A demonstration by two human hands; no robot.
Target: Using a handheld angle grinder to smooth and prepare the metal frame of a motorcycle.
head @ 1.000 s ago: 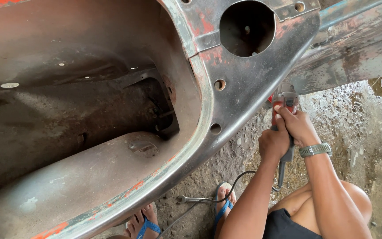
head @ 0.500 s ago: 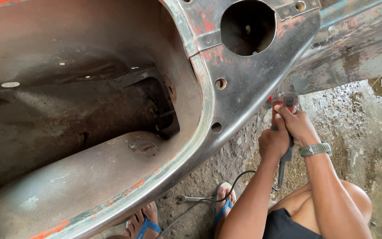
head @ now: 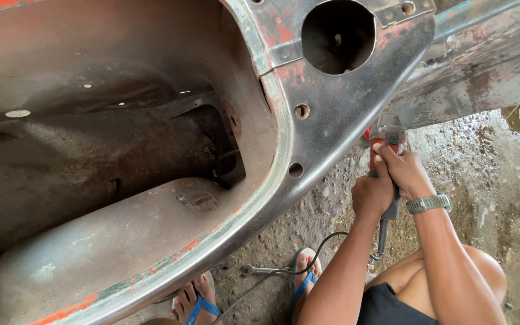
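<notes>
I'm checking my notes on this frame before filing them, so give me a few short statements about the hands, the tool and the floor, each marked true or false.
1. Both hands grip one power tool. True: the left hand and the right hand close on the red and grey angle grinder.
2. The grinder's head points at the rusty vehicle body panel. True.
3. The watch is on the left wrist. False: the wristwatch sits on the right wrist.
4. The person wears closed shoes. False: blue flip-flops are on the feet.
5. A wrench lies on the concrete floor. True.
6. The tool is cordless. False: a black cord runs from its rear end.
</notes>
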